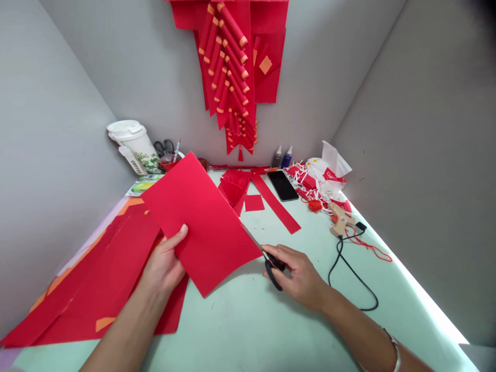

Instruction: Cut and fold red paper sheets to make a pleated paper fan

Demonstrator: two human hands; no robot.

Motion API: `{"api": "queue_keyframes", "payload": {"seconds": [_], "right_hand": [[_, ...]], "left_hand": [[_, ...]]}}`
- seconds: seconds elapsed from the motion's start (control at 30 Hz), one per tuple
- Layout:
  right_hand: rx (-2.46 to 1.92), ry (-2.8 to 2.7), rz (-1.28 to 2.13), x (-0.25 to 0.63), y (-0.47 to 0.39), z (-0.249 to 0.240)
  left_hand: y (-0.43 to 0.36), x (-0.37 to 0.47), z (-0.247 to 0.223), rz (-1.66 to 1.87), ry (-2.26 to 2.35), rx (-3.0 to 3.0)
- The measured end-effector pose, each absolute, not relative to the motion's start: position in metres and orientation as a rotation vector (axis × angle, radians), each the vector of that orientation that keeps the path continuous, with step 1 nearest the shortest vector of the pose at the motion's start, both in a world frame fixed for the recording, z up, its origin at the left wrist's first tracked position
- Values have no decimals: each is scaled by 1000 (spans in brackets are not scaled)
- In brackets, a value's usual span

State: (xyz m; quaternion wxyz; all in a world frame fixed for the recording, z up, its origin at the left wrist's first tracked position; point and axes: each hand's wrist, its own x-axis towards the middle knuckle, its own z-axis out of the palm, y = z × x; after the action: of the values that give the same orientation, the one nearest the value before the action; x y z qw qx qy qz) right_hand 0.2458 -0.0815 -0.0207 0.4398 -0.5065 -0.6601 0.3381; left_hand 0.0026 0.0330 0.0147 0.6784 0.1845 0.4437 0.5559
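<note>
A sheet of red paper (209, 227) is held up tilted above the table by my left hand (166, 258), its thumb on the front face and the fingers hidden behind. My right hand (298, 271) grips black-handled scissors (273, 268) at the sheet's right corner. Their blades lie along the upper right edge, partly hidden by the paper. Behind the sheet lie a red paper strip (277, 204), a small red square (254, 203) and a pleated red paper piece (234, 188).
Large red sheets (96, 268) cover the table's left side. A phone (283, 186), a glue gun (341, 219) with a looping black cable, and paper scraps (304, 178) sit at the right. At back left stands a white bucket (134, 142). Red paper firecrackers (228, 62) hang on the wall.
</note>
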Motion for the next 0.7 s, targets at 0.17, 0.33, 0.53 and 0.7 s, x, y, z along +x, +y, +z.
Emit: {"api": "queue_keyframes", "payload": {"seconds": [0.17,0.33,0.53,0.7], "right_hand": [[-1251,-1648,823,245,-81,-21],[-1249,-1647,818,245,-81,-20],[-1242,-1657,804,246,-82,-20],[-1243,-1662,797,245,-81,-20]], "left_hand": [[34,2,15,1248,1000,409],[34,3,15,1254,998,415],[33,2,15,1252,987,410],[34,3,15,1248,989,411]]}}
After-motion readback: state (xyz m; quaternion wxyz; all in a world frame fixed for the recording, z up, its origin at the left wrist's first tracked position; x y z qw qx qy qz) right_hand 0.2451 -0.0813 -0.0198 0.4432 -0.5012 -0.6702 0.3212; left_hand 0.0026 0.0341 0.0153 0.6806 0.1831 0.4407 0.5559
